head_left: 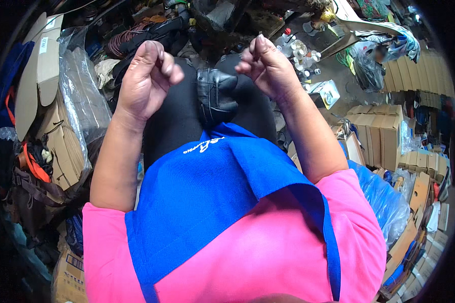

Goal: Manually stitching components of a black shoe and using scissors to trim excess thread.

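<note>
Both of my hands are raised over my lap, apart from each other. My left hand [150, 76] has its fingers curled in, with the thumb pressed toward the index finger. Thumb and fingertips are pinched together on my right hand [268, 65]. Anything held in either hand is too thin or small to make out. Below and between them, a black leather piece with stitched seams [217, 96] lies on my lap, against dark trousers [174, 118]. Neither hand touches it. A blue apron [197, 177] covers my front.
Flattened cardboard [63, 141] and clear plastic sheeting [86, 91] stand at the left. Several small bottles [301, 55] and a white jerrycan [324, 94] are on the floor ahead right. Stacked cardboard boxes [376, 134] and a blue plastic bag [381, 197] lie at the right.
</note>
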Demonstrator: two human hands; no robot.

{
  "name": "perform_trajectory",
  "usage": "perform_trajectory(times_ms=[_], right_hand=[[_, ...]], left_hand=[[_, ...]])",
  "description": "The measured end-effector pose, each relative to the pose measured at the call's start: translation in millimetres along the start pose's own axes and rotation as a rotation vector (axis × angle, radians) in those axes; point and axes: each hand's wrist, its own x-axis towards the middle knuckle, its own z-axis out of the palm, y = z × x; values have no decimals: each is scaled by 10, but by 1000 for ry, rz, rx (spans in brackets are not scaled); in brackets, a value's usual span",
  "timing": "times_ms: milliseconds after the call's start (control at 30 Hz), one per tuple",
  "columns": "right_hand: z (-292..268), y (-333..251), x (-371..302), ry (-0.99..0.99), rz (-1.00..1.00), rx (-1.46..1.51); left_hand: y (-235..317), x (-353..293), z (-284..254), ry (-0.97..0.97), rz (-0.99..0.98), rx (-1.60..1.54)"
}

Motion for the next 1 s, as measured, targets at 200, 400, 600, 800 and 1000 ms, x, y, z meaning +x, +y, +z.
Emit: perform_trajectory(times_ms=[200, 400, 600, 800, 1000], right_hand=[[-161, -4, -111, 10, 66, -279], [14, -130, -168, -81, -200, -930], [155, -170, -388, -206, -492, -1880], [195, -144, -338, -98, -525, -1930], [119, -15, -271, -107, -504, -1777]], left_hand=[[-176, -5, -88, 133, -37, 142], [-156, 256, 146, -144, -59, 1292], [-197, 511, 59, -359, -445, 1398], [-145, 544, 158, -386, -456, 1350], [-207, 568, 2, -409, -377, 1369]])
